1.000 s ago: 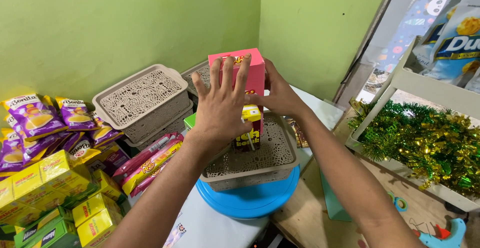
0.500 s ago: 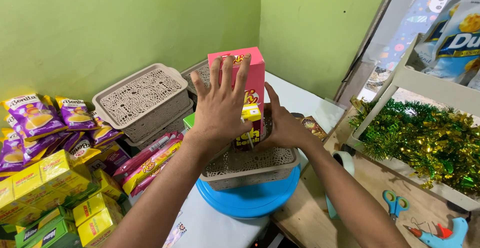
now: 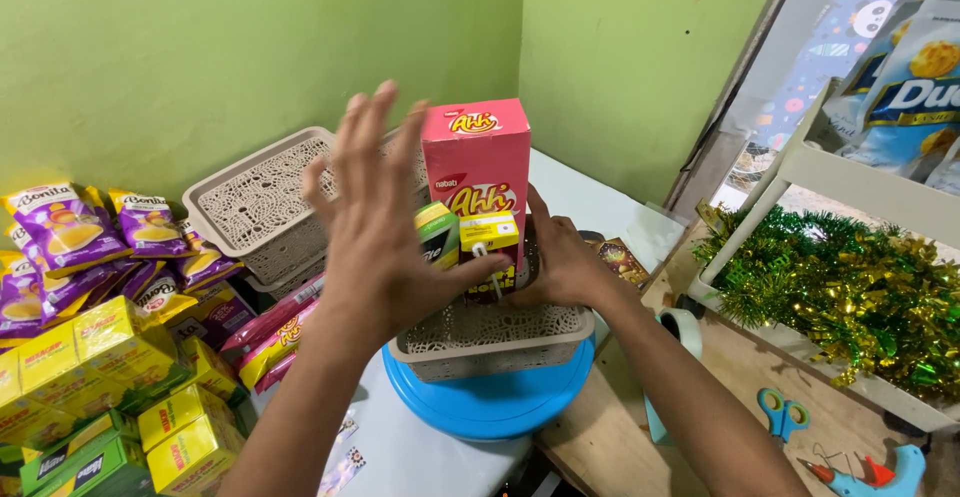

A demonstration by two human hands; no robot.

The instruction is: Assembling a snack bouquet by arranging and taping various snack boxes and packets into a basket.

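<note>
Roughly centred in the frame: beige lattice basket (image 3: 490, 335) on a round blue lid (image 3: 490, 402), near the corner of the pale surface (image 3: 395, 447). Tall pink box (image 3: 478, 172) upright in the basket, probably steadied as backing for the small cartons in front. Left hand (image 3: 378, 227) before the box, fingers (image 3: 365, 137) spread, palm open, gripping nothing. Right hand (image 3: 560, 262) behind at centre right, fingers hidden, grip cannot be told. Yellow drink carton (image 3: 488, 237) leaning on the box. Free room only toward the upper right; snack packets (image 3: 110, 297) crowd the left, green tinsel (image 3: 850, 292) the right.
</note>
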